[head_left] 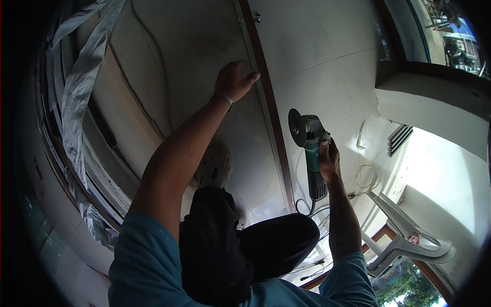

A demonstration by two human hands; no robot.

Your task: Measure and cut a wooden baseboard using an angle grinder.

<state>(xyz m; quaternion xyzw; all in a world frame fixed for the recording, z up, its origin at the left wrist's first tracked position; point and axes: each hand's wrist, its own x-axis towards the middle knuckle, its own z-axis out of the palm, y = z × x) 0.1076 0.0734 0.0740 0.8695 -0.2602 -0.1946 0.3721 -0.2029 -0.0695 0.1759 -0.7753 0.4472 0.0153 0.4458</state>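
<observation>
My right hand [330, 159] is wrapped round the teal and black body of an angle grinder [312, 159]. The tool is held upright, its round dark disc [296, 127] at the upper end and a black cord trailing from the lower end. A long straight brown strip with a pale edge [269, 102] runs from the top of the view down past my knees. Beside that strip is my left hand [236, 82], empty, with the thumb apart from the fingers. Its thumb tip reaches the strip's edge; I cannot tell whether it touches.
Long boards [128, 92] and a crumpled grey sheet [79, 107] lie along the left. A white plastic chair [409, 249] lies at the lower right near coiled cable [366, 179]. Dark metal bars [400, 140] rest by the right wall. My knee [286, 235] is close below the grinder.
</observation>
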